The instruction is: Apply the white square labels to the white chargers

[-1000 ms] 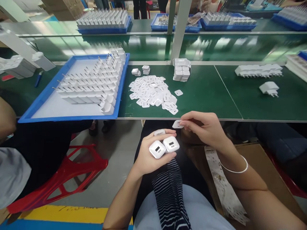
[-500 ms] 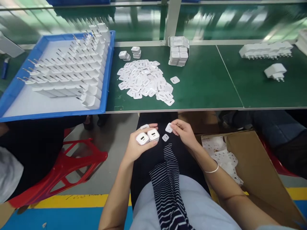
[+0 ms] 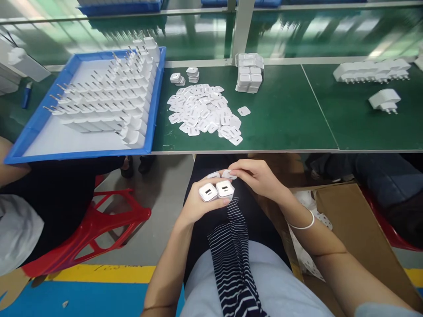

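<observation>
My left hand (image 3: 194, 200) is wrapped round a few white USB chargers in front of my lap. Two of them, a left charger (image 3: 208, 192) and a right charger (image 3: 225, 189), turn their port faces up toward me. Behind these, a further white face with a slot (image 3: 213, 175) shows partly between the fingers. My right hand (image 3: 257, 176) pinches a thin white cover plate (image 3: 228, 174) by its right edge. The plate is just behind the right charger; whether it touches a charger I cannot tell.
On the green bench (image 3: 284, 127) lie a pile of white cover plates (image 3: 205, 108), stacked plates (image 3: 249, 75) and plug chargers (image 3: 385, 100). A blue tray (image 3: 153, 105) holds rows of chargers. A cardboard box (image 3: 350, 224) stands right; a person sits left on a red stool (image 3: 122, 211).
My right hand has moved left with the cover plate, up to the chargers. The left hand has shifted slightly right in view. A small white piece above my lap is now out of sight.
</observation>
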A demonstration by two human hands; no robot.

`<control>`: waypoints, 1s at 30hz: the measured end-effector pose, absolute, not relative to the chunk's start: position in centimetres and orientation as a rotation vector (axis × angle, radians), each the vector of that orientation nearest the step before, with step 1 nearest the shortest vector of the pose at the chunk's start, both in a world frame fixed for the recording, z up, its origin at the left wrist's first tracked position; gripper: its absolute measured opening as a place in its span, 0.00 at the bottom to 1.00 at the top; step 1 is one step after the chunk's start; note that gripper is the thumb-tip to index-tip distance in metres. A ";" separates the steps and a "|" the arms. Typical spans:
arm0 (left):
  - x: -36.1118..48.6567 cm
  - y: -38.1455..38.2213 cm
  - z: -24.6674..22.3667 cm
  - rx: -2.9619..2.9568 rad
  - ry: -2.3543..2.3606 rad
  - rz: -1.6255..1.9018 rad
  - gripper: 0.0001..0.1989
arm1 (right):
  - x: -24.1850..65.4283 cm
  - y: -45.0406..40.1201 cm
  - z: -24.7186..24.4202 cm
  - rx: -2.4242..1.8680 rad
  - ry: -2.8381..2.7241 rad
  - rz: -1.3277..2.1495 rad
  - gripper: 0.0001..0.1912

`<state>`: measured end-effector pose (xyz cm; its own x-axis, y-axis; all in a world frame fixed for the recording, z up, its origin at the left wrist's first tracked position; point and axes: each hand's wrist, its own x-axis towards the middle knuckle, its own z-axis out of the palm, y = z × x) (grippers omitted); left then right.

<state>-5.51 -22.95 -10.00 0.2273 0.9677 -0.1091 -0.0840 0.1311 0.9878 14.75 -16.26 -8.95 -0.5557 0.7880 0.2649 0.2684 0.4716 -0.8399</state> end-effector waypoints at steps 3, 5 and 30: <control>-5.9 -23.1 -10.0 1.112 0.991 1.003 0.22 | 14.8 -16.0 -9.3 -0.880 -1.985 1.161 0.07; -5.9 -23.1 -9.9 1.094 0.978 0.980 0.23 | 14.7 -16.0 -9.5 -0.878 -1.968 1.201 0.07; -5.9 -23.3 -11.1 1.158 1.227 0.985 0.25 | 15.8 -18.8 -18.3 -1.326 -2.534 0.997 0.08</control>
